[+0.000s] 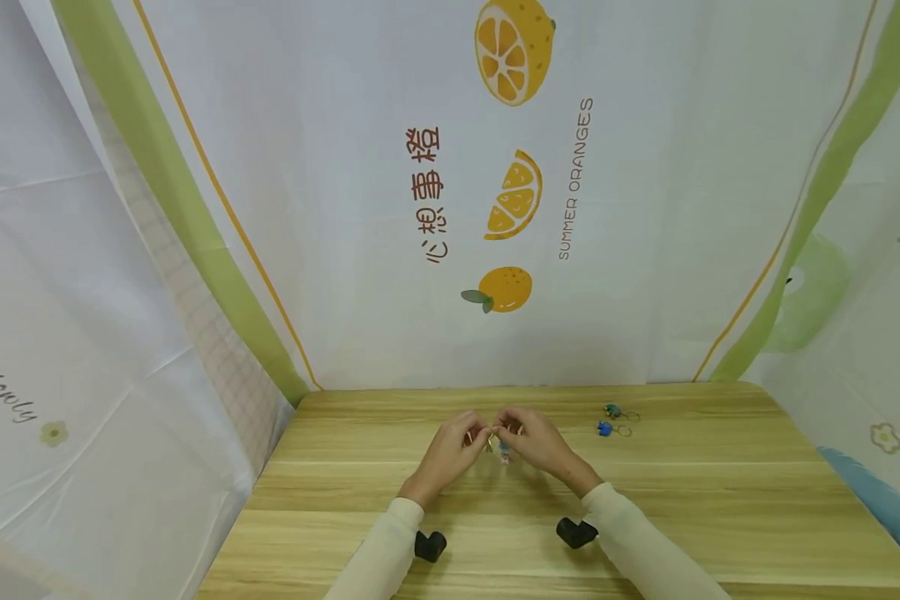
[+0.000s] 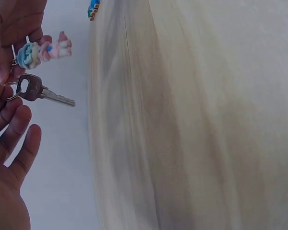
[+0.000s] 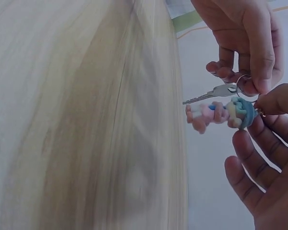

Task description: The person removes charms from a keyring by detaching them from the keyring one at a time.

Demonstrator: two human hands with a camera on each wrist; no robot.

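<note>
Above the table, both hands meet fingertip to fingertip. My left hand (image 1: 452, 454) pinches a metal key ring (image 3: 238, 82) between thumb and finger. From that ring hangs a key (image 2: 32, 88) with a dark head and a silver toothed blade. My right hand (image 1: 542, 443) pinches the small metal fitting at the top of a doll keychain (image 3: 218, 115), a little figure with a blue hat and pink body. In the right wrist view the figure and key lie side by side. Fingertips partly hide the ring, so I cannot tell how it joins the figure.
To the right on the wooden table (image 1: 720, 500) lie a blue keychain (image 1: 605, 428) and a dark green keychain (image 1: 612, 411), each with a ring. A white curtain printed with oranges (image 1: 506, 289) hangs behind the table's far edge.
</note>
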